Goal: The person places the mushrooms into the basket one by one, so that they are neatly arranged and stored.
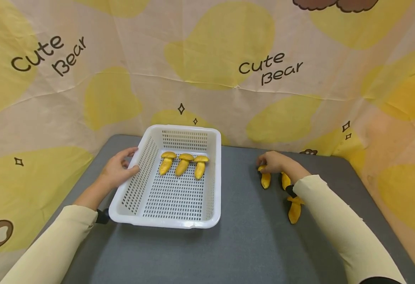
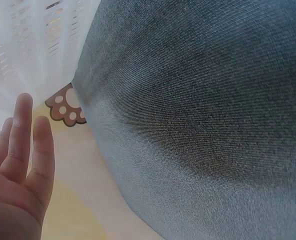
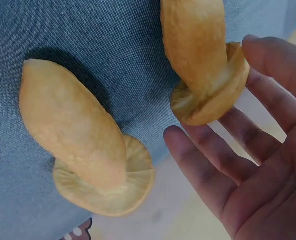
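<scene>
My left hand (image 1: 116, 169) rests at the left rim of a white slotted plastic basket (image 1: 165, 223). Its fingers look fairly straight in the left wrist view, beside the basket wall (image 2: 23, 45). Inside the basket, three yellow mushrooms (image 1: 182, 167) lie side by side near the back. To the right, my right hand (image 1: 276, 161) pinches the cap of another yellow mushroom (image 3: 195, 40) between thumb and fingers; some fingertips are hidden behind the cap. The stem points toward me. Close by lie a second mushroom (image 3: 73, 125), partly covered by my wrist, and a third (image 1: 294, 211) nearer me.
A grey cloth-covered table (image 1: 243, 236) lies beneath everything. Behind and on both sides hangs a patterned fabric (image 1: 214, 47) with yellow patches and "Cute Bear" lettering. The basket stands left of centre, near the table's back edge.
</scene>
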Available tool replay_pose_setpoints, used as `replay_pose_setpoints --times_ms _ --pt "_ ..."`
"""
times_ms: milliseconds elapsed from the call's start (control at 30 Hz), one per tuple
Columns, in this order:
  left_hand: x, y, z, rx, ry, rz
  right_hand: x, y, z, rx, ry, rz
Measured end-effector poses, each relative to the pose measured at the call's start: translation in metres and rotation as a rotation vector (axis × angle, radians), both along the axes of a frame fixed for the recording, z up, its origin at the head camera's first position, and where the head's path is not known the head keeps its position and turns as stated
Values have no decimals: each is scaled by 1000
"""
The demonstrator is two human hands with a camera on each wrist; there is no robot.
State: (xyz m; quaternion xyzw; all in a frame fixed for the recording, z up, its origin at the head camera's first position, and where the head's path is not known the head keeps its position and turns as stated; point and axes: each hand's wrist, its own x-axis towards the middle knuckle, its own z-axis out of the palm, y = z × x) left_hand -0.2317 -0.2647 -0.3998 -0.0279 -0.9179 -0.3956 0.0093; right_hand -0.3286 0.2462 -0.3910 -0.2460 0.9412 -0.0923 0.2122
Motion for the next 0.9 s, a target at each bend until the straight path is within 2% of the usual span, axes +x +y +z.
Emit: replay_pose_setpoints --times_ms 400,900 --pt "0 0 1 -7 2 1 -2 0 -3 -3 8 25" --pt "1 0 0 -2 6 -5 4 -1 2 -128 74 -15"
